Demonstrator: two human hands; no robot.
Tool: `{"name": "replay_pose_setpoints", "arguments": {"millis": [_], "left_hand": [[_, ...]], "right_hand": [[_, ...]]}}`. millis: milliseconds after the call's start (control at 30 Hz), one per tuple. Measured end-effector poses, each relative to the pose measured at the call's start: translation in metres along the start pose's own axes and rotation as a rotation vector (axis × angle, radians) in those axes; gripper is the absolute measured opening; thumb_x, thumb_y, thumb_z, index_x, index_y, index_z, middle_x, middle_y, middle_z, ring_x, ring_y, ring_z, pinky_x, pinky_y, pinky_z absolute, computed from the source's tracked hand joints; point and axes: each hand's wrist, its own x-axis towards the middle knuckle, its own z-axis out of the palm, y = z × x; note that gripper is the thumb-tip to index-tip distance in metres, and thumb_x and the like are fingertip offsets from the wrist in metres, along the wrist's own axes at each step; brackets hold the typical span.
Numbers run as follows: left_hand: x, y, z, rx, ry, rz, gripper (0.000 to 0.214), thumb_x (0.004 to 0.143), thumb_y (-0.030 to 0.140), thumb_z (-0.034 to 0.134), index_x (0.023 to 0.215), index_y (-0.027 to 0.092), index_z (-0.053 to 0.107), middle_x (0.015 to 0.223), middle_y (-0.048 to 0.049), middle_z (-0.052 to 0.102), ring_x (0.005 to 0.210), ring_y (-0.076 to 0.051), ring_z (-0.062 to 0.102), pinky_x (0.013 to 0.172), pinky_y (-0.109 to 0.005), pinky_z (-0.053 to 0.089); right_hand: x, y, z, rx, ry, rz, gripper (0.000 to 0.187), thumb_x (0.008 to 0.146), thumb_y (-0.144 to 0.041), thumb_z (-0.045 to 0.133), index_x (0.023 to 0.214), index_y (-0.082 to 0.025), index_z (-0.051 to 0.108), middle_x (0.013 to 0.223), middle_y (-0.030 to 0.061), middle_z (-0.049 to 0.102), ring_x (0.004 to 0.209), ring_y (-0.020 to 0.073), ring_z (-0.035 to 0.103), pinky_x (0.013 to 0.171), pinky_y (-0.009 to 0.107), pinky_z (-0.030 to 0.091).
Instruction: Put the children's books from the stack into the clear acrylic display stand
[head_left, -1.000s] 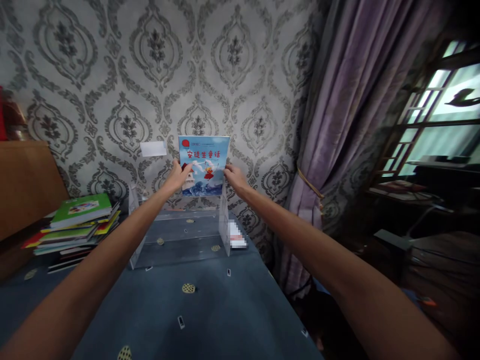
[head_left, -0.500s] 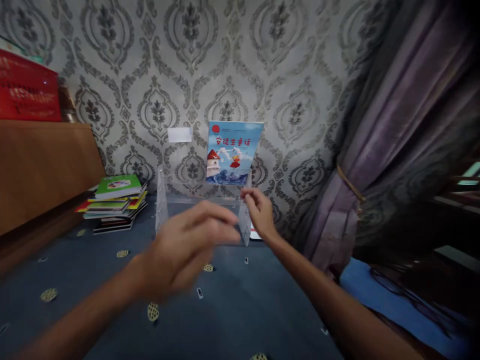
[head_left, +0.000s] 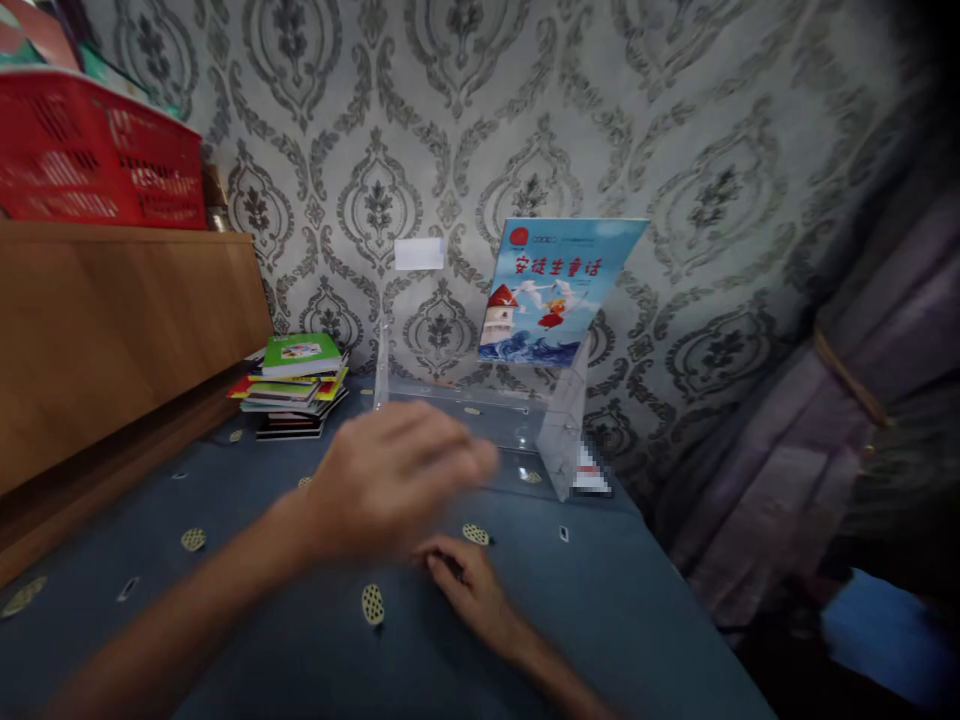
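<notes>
Book point(head_left: 559, 290) stands at one o'clock on clear rack point(head_left: 564, 430), left hand point(head_left: 401, 480) at seven, right hand point(head_left: 465, 590) at six, both loosely bent, nothing seen in them; a knock to the rack could topple it.

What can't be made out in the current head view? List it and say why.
Head view:
- Fingers of the left hand: blurred.
- Lower left part of the clear stand: hidden behind that hand.
- Far left end of the red basket: cut off by the picture's left edge.
- Spine lettering on the stacked books: too small to read.
</notes>
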Motion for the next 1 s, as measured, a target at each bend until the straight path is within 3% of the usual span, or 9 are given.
{"name": "replay_pose_setpoints", "arguments": {"millis": [100,167,233,300,367,467,567,800,1000], "left_hand": [[0.031,-0.083,-0.001,0.374,-0.027,-0.268,0.037,0.097,0.027,0.041,0.126,0.023,0.064,0.114,-0.0131,0.070,0.111,-0.028,0.063,0.099,-0.046,0.051],[0.026,-0.147,-0.009,0.595,-0.123,-0.547,0.039,0.096,0.032,0.046,0.127,0.014,0.062,0.126,-0.0214,0.065,0.123,-0.035,0.058,0.103,-0.055,0.046],[0.009,-0.202,-0.017,0.734,-0.244,-0.742,0.054,0.095,0.045,0.048,0.137,0.010,0.055,0.143,-0.0272,0.054,0.138,-0.043,0.044,0.108,-0.068,0.035],[-0.008,-0.242,-0.022,0.773,-0.399,-0.805,0.073,0.094,0.059,0.046,0.146,0.008,0.045,0.154,-0.0279,0.043,0.148,-0.044,0.030,0.112,-0.073,0.024],[-0.019,-0.265,-0.025,0.749,-0.521,-0.887,0.086,0.091,0.067,0.045,0.152,0.007,0.038,0.158,-0.0275,0.038,0.150,-0.044,0.025,0.112,-0.076,0.022],[-0.024,-0.278,-0.028,0.669,-0.603,-0.961,0.093,0.087,0.071,0.049,0.153,0.008,0.036,0.159,-0.0280,0.037,0.147,-0.045,0.031,0.110,-0.076,0.026],[-0.024,-0.277,-0.034,0.639,-0.622,-0.945,0.087,0.084,0.071,0.055,0.148,0.014,0.045,0.157,-0.0246,0.041,0.143,-0.046,0.038,0.108,-0.074,0.031],[-0.028,-0.258,-0.050,0.684,-0.712,-0.881,0.064,0.089,0.052,0.060,0.145,0.023,0.049,0.155,-0.0168,0.048,0.139,-0.040,0.046,0.109,-0.064,0.038],[-0.028,-0.240,-0.055,0.791,-0.752,-0.765,0.043,0.096,0.038,0.049,0.132,0.016,0.059,0.140,-0.0186,0.062,0.125,-0.036,0.061,0.097,-0.049,0.051]], "right_hand": [[-0.003,0.007,0.009,0.074,-0.021,0.038,0.033,0.087,-0.055,0.049,0.090,-0.034,0.075,0.084,0.0058,0.076,0.085,0.0302,0.074,0.081,0.050,0.058],[-0.005,0.013,0.011,0.113,-0.036,0.067,0.037,0.089,-0.057,0.051,0.093,-0.028,0.074,0.084,0.0076,0.076,0.085,0.0281,0.074,0.081,0.045,0.058],[-0.005,0.019,0.012,0.122,-0.047,0.074,0.045,0.090,-0.061,0.052,0.097,-0.022,0.073,0.085,0.0095,0.076,0.085,0.0265,0.073,0.082,0.042,0.056],[-0.004,0.025,0.012,0.127,-0.046,0.072,0.052,0.090,-0.064,0.051,0.100,-0.018,0.073,0.087,0.0110,0.076,0.086,0.0255,0.072,0.083,0.040,0.055],[-0.004,0.030,0.012,0.136,-0.046,0.072,0.055,0.091,-0.067,0.049,0.102,-0.018,0.073,0.088,0.0112,0.076,0.087,0.0248,0.071,0.084,0.039,0.055],[-0.005,0.034,0.012,0.143,-0.059,0.067,0.054,0.093,-0.066,0.048,0.103,-0.019,0.074,0.090,0.0103,0.076,0.088,0.0240,0.071,0.084,0.038,0.054],[-0.006,0.033,0.012,0.139,-0.053,0.060,0.053,0.093,-0.065,0.049,0.104,-0.020,0.074,0.090,0.0101,0.076,0.089,0.0242,0.071,0.085,0.038,0.054],[-0.004,0.034,0.013,0.122,-0.066,0.061,0.053,0.092,-0.064,0.049,0.102,-0.017,0.073,0.088,0.0118,0.076,0.087,0.0252,0.071,0.082,0.038,0.054],[-0.003,0.033,0.011,0.106,-0.075,0.026,0.052,0.093,-0.063,0.048,0.102,-0.018,0.074,0.089,0.0114,0.076,0.087,0.0248,0.071,0.080,0.037,0.053]]}}
